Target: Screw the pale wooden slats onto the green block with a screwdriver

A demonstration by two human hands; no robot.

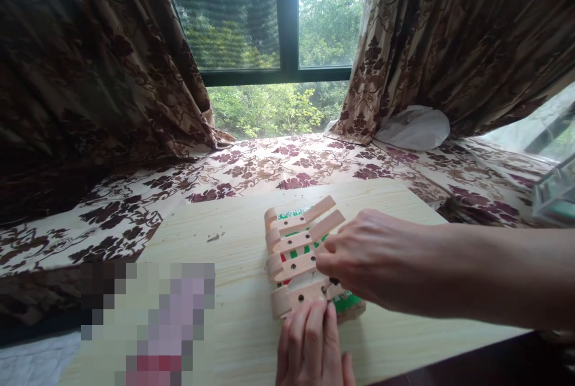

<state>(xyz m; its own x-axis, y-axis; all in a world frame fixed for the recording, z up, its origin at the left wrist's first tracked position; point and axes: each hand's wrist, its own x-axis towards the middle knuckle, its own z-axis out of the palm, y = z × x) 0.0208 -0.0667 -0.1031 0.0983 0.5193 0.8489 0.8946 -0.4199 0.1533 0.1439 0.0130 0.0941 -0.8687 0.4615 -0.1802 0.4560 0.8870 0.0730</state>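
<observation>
The pale surface (242,266) carries printed cardboard (348,301) about midway across; over the cardboard's right side, the right hand (359,254) has a tightly curled grip, its contents hidden; the left hand (309,338) lies at the near side, fingers extended, grasping nothing visible, tips on the nearest of four wooden pieces (297,241); all four already sit in a row, each with dark spots (293,266); what is left, I cannot tell.

The right hand (371,254) hides some ends of the wooden strips (283,268)
</observation>
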